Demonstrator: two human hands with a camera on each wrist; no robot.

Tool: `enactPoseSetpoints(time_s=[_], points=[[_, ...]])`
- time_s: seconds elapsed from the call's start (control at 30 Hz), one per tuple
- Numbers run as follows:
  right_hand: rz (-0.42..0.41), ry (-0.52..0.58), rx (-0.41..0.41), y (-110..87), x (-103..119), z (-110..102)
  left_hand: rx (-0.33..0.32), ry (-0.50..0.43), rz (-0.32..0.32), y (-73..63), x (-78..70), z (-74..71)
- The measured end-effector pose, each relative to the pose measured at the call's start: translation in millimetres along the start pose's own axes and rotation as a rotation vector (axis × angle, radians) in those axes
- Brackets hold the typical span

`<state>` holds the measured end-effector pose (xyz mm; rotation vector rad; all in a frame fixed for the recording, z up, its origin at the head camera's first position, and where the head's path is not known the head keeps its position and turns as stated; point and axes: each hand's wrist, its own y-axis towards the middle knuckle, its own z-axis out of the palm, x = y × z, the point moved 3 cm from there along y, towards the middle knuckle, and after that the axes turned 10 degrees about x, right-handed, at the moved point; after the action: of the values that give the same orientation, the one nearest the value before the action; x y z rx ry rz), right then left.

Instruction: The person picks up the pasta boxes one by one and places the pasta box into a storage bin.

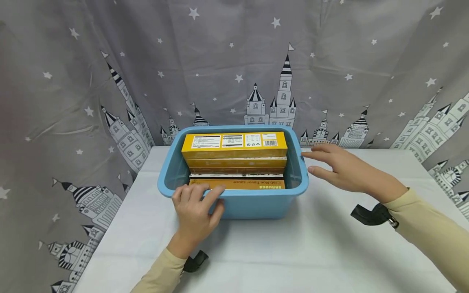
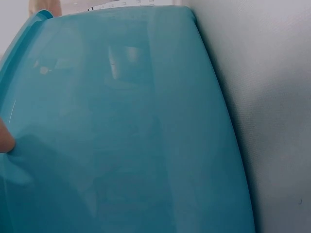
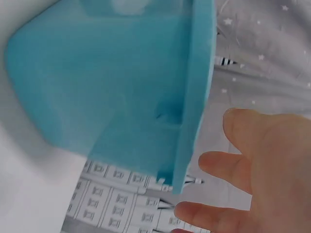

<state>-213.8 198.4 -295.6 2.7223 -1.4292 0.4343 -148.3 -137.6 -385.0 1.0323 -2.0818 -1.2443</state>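
Observation:
A light blue plastic bin [image 1: 256, 206] stands on the white table, packed with several boxes. My left hand [image 1: 196, 209] grips the front rim near its left corner, fingers over the edge and thumb against the outer wall. In the left wrist view the bin's wall [image 2: 126, 121] fills most of the picture, with a thumb tip [image 2: 5, 138] touching it. My right hand [image 1: 342, 169] is beside the right rim with fingers extended, holding nothing. The right wrist view shows these fingers [image 3: 226, 167] spread just off the rim [image 3: 197, 92].
Inside the bin, a yellow box [image 1: 234, 152] with printed labels rises highest at the back. An orange-brown box [image 1: 234, 184] marked "Crab Roe flavor sauce" lies at the front. A grey curtain [image 1: 220, 53] with stars and castles hangs behind the white table [image 1: 293, 256].

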Motion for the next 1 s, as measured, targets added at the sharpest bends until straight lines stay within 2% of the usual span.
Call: enactPoseSetpoints(time_s=[0.23, 0.63, 0.73, 0.87, 1.0], points=[[0.075, 0.001, 0.005, -18.1, -17.9, 7.5, -0.017, -0.002, 0.002, -2.3, 2.6, -0.6], [0.069, 0.006, -0.042, -39.4, -44.9, 13.3, 0.018, 0.003, -0.004, -3.9, 6.4, -3.8], [0.075, -0.003, -0.054, -42.4, -53.0, 13.9, 0.102, -0.004, -0.027, -2.7, 6.5, -9.1], [0.089, -0.015, -0.055, -43.8, -64.4, 13.6, 0.295, -0.059, -0.084, 2.7, 8.7, -22.8], [0.111, -0.028, -0.035, -41.1, -73.7, 11.5, 0.478, -0.152, -0.158, 17.3, 16.1, -36.9]])
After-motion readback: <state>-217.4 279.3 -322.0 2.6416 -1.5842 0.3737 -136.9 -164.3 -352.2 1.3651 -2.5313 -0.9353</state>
